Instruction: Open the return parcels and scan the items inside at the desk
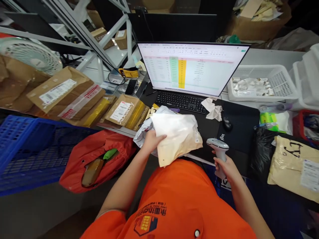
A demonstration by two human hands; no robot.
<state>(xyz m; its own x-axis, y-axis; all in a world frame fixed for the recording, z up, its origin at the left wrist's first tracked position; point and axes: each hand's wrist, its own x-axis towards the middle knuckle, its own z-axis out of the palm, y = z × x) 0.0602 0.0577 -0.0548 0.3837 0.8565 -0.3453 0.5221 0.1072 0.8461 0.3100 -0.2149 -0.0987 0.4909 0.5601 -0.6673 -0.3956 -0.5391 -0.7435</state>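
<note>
My left hand (152,141) is closed on the left edge of a cream mailer bag (176,136), thumb on top. The bag lies tilted at the desk's front edge, close to my body. Under and behind it shows a crumpled grey-white plastic mailer (144,131). In my right hand (225,167) is a grey handheld barcode scanner (218,151), gripped by its handle with the head pointing up and left. A black mouse (227,123) rests on the dark mouse pad (240,132) beyond the scanner.
A monitor (199,69) showing a spreadsheet stands behind a black keyboard (181,101). Cardboard boxes (67,94) line the left side, above a blue crate (37,142) and a red bag (109,142). At right are a white basket (281,83) and a cream parcel (286,159).
</note>
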